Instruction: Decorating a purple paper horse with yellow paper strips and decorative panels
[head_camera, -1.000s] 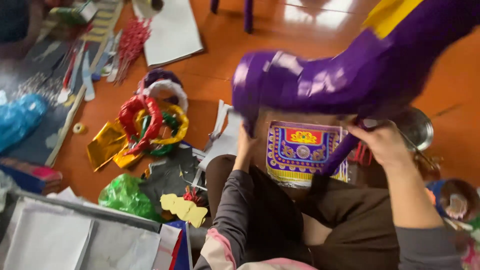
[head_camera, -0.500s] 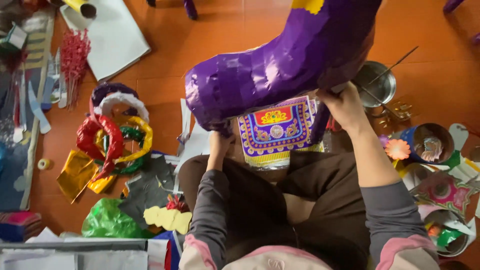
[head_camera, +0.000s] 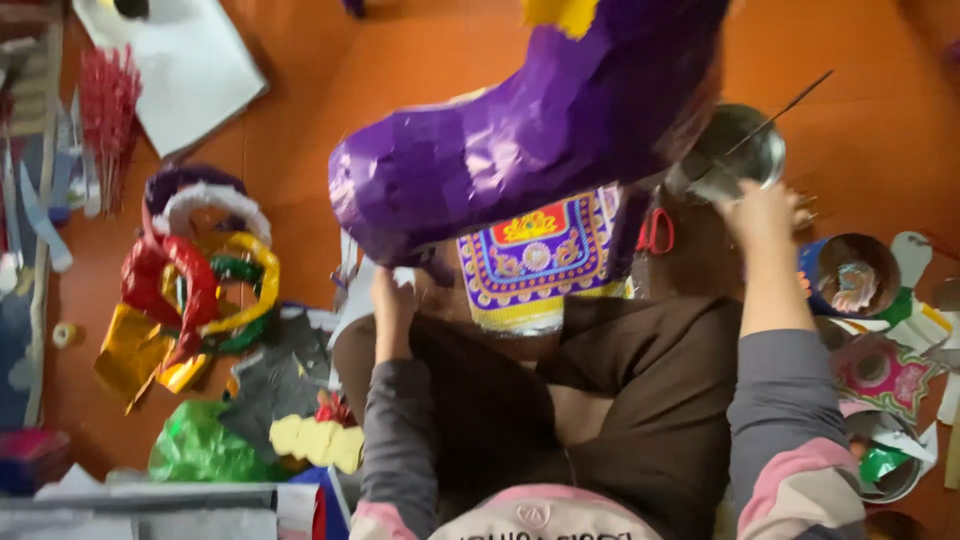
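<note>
My left hand (head_camera: 392, 300) presses against the underside of the big purple papier-mâché figure (head_camera: 530, 150), fingers curled on its crinkled, glossy paper skin; how tightly it grips I cannot tell. My right hand (head_camera: 762, 212) reaches to the round steel bowl (head_camera: 735, 155), fingers closed at its rim. The curved figure hangs above my lap, over an ornate patterned paper panel (head_camera: 535, 255). Foil scraps (head_camera: 190, 290) litter the orange floor (head_camera: 400, 60)
</note>
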